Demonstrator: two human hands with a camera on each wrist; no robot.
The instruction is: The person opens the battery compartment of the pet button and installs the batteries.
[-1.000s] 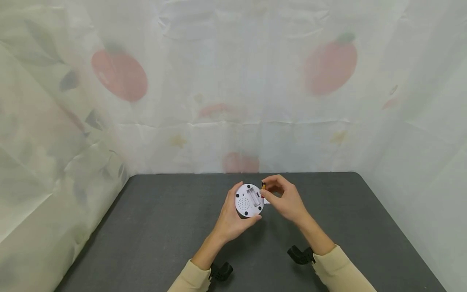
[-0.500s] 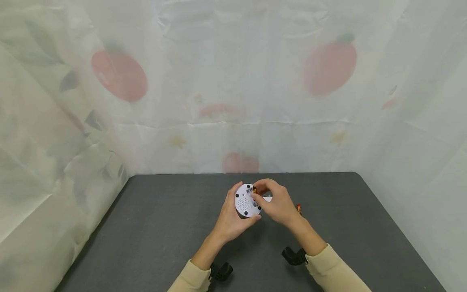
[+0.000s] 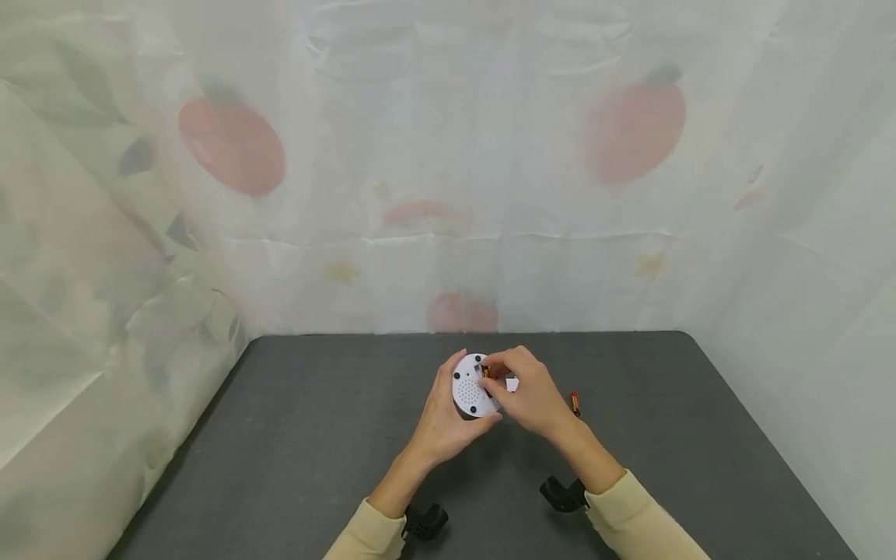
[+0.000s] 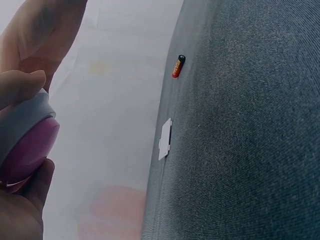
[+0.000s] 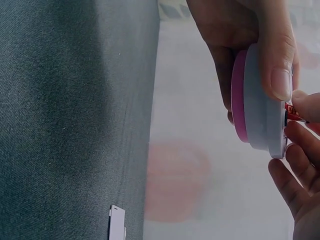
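My left hand (image 3: 441, 424) grips a round white device (image 3: 466, 389) by its edge, its underside with small round holes and dark feet facing up. In the right wrist view, the device's pink side (image 5: 239, 97) shows opposite that underside. My right hand (image 3: 530, 397) pinches a battery (image 3: 486, 372) at the battery compartment, tilted against the device. My fingers hide most of the compartment. On the table to the right lies another battery (image 3: 575, 403), red and black. A white battery cover (image 4: 165, 140) lies on the table beyond my right hand.
The dark table (image 3: 315, 435) ends at a pale curtain (image 3: 560, 272) with fruit prints behind it, and more curtain hangs on both sides. Black wrist cameras (image 3: 425, 521) sit at both cuffs.
My right hand has moved left with the battery, from beside the device to its compartment. The loose battery on the table has come into view. The left hand keeps its hold.
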